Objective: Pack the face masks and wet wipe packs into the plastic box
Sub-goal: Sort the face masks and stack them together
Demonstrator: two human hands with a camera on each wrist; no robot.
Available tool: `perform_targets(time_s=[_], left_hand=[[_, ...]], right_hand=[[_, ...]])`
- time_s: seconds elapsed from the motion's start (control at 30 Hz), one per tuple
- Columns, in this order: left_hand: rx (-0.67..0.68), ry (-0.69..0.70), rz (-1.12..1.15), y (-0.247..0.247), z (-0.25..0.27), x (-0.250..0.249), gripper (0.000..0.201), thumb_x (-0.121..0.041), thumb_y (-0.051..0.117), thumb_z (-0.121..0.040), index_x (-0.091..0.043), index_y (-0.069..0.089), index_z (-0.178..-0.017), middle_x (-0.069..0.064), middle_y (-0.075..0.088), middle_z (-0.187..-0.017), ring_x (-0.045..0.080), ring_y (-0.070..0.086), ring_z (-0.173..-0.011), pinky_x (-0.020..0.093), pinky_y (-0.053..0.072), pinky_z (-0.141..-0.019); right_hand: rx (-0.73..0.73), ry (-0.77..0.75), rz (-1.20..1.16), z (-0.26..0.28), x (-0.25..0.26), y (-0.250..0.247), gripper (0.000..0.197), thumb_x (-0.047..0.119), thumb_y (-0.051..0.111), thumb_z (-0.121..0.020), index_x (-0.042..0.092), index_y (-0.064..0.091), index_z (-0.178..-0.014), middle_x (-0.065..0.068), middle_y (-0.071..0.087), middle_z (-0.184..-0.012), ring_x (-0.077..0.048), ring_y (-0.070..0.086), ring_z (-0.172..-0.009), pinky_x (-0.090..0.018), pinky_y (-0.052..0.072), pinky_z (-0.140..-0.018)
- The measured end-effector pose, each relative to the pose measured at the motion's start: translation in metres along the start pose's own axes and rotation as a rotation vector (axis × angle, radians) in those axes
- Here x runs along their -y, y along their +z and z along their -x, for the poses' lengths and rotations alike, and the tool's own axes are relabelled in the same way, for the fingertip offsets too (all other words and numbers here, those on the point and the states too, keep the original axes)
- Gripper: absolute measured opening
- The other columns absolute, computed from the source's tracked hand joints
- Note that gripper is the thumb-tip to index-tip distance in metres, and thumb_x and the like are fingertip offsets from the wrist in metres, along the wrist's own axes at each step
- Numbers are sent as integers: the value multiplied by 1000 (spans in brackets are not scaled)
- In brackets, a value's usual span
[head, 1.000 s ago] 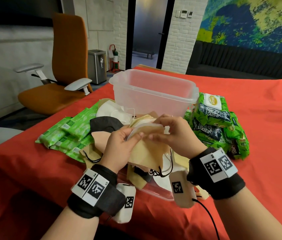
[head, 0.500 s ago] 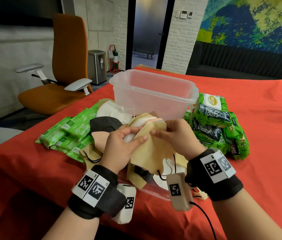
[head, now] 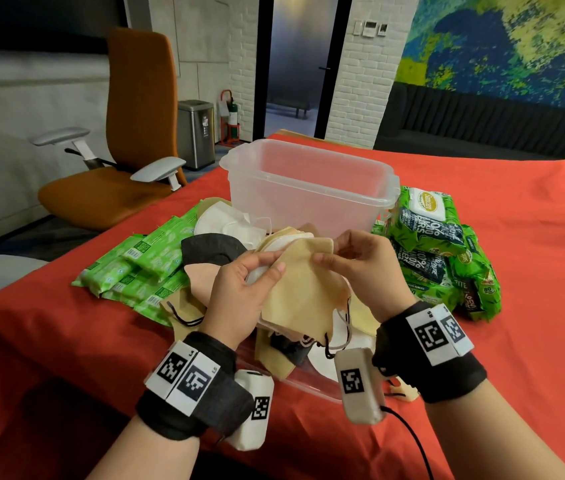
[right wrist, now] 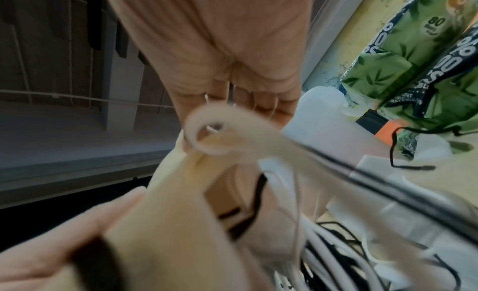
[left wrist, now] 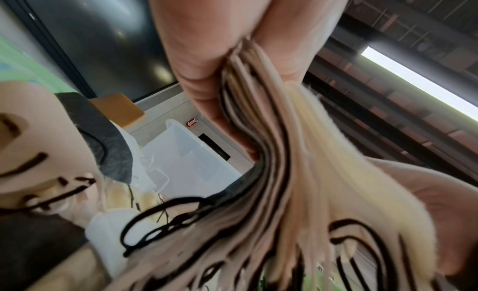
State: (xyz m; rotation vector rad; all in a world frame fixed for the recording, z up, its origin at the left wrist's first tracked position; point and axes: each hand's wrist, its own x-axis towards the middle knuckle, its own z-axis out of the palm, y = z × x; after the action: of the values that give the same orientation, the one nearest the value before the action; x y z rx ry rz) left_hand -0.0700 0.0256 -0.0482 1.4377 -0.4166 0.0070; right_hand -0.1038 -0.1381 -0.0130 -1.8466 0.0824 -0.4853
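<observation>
A fanned stack of face masks (head: pixel 303 289) sits at centre, soft flat fabric in beige, pink and white with thin black and white ear loops; the count inside the stack cannot be told. The left hand (head: pixel 239 292) has its grip closed round the stack's left edge, and the right hand (head: pixel 360 263) pinches the top tan mask's upper corner. At 12 o'clock stands one translucent plastic box (head: pixel 308 188). Slim green wipe packs (head: pixel 142 268) lie at 9 o'clock, bulkier green ones (head: pixel 436 251) at 3 o'clock, on a red-clothed tabletop (head: pixel 533 237). One orange office chair (head: pixel 128 133) stands at 10 o'clock.
</observation>
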Motion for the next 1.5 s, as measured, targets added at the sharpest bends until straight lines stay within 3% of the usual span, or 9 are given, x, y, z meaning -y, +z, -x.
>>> perform_targets(time_s=[0.17,0.3,0.43,0.63,0.83,1.1,1.3,1.4,1.5], left_hand=[[-25,-51,61,-2,-1,-2,12,-18,62,-86,-23,68,-95,-3,68,-105,6,60,-105,18,46,-90],[27,-96,132,0,2,-5,34,-35,67,-68,-21,66,-99,1,69,-106,14,63,-102,29,49,-90],[85,-89,62,6,5,-5,22,-10,68,-80,-24,66,-98,-5,72,-89,11,68,-85,26,55,-73],[-1,-61,-33,1,2,-3,23,-6,60,-87,-15,66,-108,0,71,-98,17,66,-95,35,53,-86],[-151,-25,-35,-11,-5,-1,23,-3,62,-85,-16,61,-104,-5,66,-96,14,61,-94,34,48,-93],[-172,69,29,-12,-7,-8,40,6,59,-84,-31,56,-96,-7,63,-101,2,60,-89,30,48,-92],[-105,54,55,-9,-3,-9,46,5,59,-85,-36,53,-107,3,65,-107,13,62,-96,39,50,-92],[-123,76,27,-13,-3,-10,46,5,60,-84,-37,53,-102,1,65,-102,12,62,-92,43,49,-92],[-155,88,29,-23,-6,-9,40,4,60,-84,-35,55,-93,4,63,-107,20,60,-102,46,47,-95]], right_hand=[[-19,-40,-136,3,9,0,23,-1,64,-82,14,50,-72,2,56,-63,0,49,-53,-13,40,-51],[-21,-85,-85,4,7,6,23,3,65,-83,22,52,-82,-10,65,-78,-15,59,-65,-27,48,-57],[-39,-157,67,9,4,20,26,10,64,-84,31,49,-86,-4,65,-86,-18,61,-68,-31,51,-56],[121,-86,162,13,3,18,54,14,79,-70,27,44,-109,3,54,-86,-19,61,-76,-32,54,-57],[193,127,-12,13,-3,-3,51,-11,70,-71,12,54,-114,-4,52,-72,-14,45,-45,-20,38,-38],[205,189,-30,15,-5,-4,22,-11,51,-82,5,65,-80,0,53,-59,-6,37,-45,-15,31,-46],[290,224,-6,19,-7,4,33,29,78,-69,2,71,-88,-10,72,-88,-16,65,-76,-27,50,-75],[212,219,-45,17,-8,4,25,13,78,-69,-7,64,-72,-14,66,-73,-18,58,-66,-27,46,-65],[84,211,-86,16,-6,-4,24,15,70,-66,9,55,-50,-8,54,-60,-11,43,-54,-17,34,-52]])
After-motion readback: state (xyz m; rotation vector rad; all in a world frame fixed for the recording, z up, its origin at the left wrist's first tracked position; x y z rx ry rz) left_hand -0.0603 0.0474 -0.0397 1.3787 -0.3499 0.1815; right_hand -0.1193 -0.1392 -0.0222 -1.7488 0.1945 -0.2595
